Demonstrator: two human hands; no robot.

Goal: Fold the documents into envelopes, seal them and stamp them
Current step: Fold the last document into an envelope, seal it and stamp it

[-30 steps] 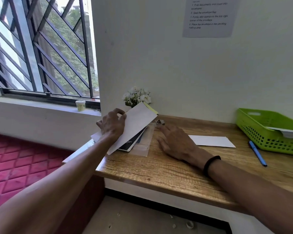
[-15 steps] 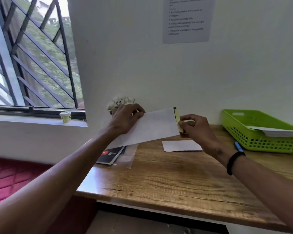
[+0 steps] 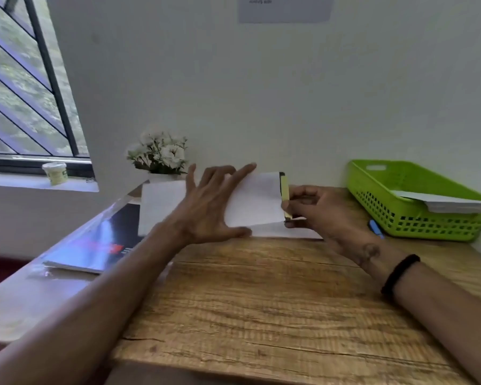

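**Envelope held flat at the back of the table**

The left hand point(image 3: 208, 209) is pressing the white envelope point(image 3: 257, 200) down with straight, spread fingers. The envelope is lying on the wooden table point(image 3: 261, 301) near the wall, its yellow adhesive strip point(image 3: 284, 194) at the right end. The right hand point(image 3: 317, 215) is pinching that strip end with curled fingers. Another white sheet point(image 3: 286, 232) is lying just beneath. A green basket point(image 3: 417, 218) holding paper is sitting to the right, white flowers point(image 3: 161, 152) behind.
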